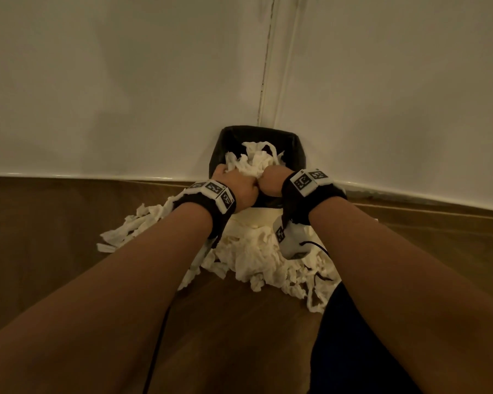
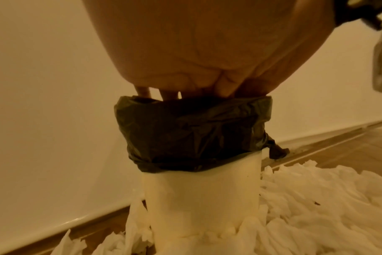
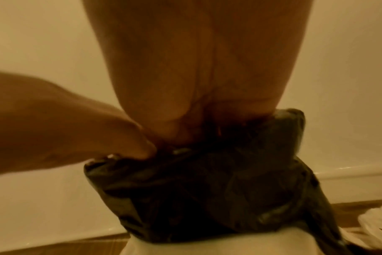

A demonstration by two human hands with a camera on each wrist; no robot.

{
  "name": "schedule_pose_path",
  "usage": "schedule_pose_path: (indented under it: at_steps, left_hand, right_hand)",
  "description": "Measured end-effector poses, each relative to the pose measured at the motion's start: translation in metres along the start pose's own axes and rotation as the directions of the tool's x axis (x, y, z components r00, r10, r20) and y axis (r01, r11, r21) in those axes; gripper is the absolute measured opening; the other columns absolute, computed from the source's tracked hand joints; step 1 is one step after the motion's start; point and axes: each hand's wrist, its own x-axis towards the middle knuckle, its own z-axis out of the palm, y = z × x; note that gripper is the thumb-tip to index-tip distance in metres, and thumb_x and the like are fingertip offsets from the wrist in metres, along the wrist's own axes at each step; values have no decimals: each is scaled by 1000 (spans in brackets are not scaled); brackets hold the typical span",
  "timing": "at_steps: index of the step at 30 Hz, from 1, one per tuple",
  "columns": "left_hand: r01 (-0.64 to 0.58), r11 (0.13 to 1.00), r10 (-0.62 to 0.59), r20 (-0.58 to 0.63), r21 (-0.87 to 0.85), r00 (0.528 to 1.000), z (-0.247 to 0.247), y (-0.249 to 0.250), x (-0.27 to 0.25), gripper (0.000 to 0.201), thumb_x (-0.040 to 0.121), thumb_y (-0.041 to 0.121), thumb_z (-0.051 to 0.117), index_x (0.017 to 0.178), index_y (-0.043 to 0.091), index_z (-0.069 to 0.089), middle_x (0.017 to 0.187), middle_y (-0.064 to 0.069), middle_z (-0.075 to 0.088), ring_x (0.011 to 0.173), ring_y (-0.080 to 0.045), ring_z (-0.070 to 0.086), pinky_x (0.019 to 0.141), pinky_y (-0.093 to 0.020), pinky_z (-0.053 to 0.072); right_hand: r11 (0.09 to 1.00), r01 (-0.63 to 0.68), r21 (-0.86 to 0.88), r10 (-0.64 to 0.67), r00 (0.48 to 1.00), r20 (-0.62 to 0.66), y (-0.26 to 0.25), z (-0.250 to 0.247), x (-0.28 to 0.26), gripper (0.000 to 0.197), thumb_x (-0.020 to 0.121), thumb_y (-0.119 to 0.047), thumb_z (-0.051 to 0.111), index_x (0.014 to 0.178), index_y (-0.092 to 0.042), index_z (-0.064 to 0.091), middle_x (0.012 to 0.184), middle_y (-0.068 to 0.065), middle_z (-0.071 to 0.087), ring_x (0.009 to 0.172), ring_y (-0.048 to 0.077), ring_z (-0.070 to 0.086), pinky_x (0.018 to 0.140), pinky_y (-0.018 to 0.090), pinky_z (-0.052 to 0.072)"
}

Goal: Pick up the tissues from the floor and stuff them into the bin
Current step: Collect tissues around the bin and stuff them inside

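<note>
Together, both hands (image 1: pixel 256 186) press tissues (image 1: pixel 254 162) into the bin (image 1: pixel 296 149).

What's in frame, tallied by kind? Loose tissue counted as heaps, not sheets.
Hands: 2, left hand and right hand, both pushing into the bin
Bins: 1, white bin
Bin liners: 1, black liner
Tissue heaps: 2, tissues in the bin, tissues on the floor
Total: 6
</note>
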Motion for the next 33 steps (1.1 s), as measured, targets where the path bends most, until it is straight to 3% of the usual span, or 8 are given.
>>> schedule_pose_path:
  at_steps: [2, 6, 9, 13, 18, 22, 27, 33]
  left_hand:
    - [0, 998, -4, -51, -64, 999, -8, -5, -4, 36, 95, 32, 28, 111, 23, 60, 114, -3, 62, 107, -22, 54, 105, -42, 20]
    - [58, 942, -174, -331, -330, 927, -24, -38, -24, 32, 95, 33, 32, 111, 29, 59, 112, 1, 58, 104, -20, 53, 95, -40, 27]
    - [149, 891, -315, -348, -429, 883, -23, -71, -50, 27, 94, 29, 36, 109, 31, 58, 108, 1, 58, 98, -19, 56, 93, -39, 33]
    - [287, 812, -441, -212, -508, 872, 3, -107, -85, 24, 90, 23, 44, 107, 26, 60, 104, -4, 61, 92, -25, 60, 86, -39, 48]
    - [432, 748, -499, 2, -504, 867, 68, -114, -129, 19, 87, 20, 51, 103, 23, 62, 103, -1, 60, 91, -19, 57, 73, -27, 42]
    - [542, 713, -516, 191, -444, 835, 119, -104, -158, 18, 91, 19, 48, 103, 25, 60, 118, -5, 48, 102, -23, 52, 79, -30, 43]
    - [565, 752, -551, 148, -339, 822, 140, -93, -165, 24, 90, 16, 44, 107, 27, 58, 121, -4, 49, 111, -27, 48, 94, -41, 41]
    - [518, 812, -519, 73, -267, 852, 136, -97, -130, 32, 93, 20, 41, 124, 25, 48, 129, -4, 47, 120, -27, 43, 96, -44, 33]
  right_hand:
    - [996, 61, -67, -67, 993, -94, -5, -13, -7, 47, 100, -20, 35, 142, 0, 31, 145, 21, 36, 133, 33, 36, 108, 38, 30]
    - [989, 118, -89, -145, 886, -440, -15, -34, -26, 26, 93, -18, 42, 97, -3, 62, 104, 18, 65, 92, 30, 61, 69, 30, 44]
    - [969, 245, -14, -218, 833, -509, -31, -32, -36, 26, 92, -23, 48, 86, -5, 66, 93, 11, 68, 86, 24, 63, 67, 26, 42]
    - [938, 346, 1, -310, 840, -446, -59, -12, -48, 27, 91, -27, 52, 88, -6, 70, 88, 7, 68, 82, 20, 63, 67, 24, 42]
    - [920, 379, -98, -392, 898, -200, -88, 44, -41, 26, 94, -22, 46, 99, -6, 66, 104, 11, 66, 96, 26, 61, 86, 31, 48]
    - [935, 337, -115, -340, 940, -9, -95, 94, -31, 29, 95, -18, 44, 106, -4, 67, 109, 14, 67, 100, 28, 62, 91, 36, 51]
    - [962, 262, -72, -253, 961, 117, -92, 144, -13, 25, 93, -14, 50, 103, -5, 71, 109, 13, 67, 101, 28, 62, 92, 37, 51]
    - [989, 146, -15, -144, 985, 97, -82, 191, 4, 26, 96, -19, 44, 105, -7, 66, 107, 14, 65, 93, 30, 61, 72, 31, 47]
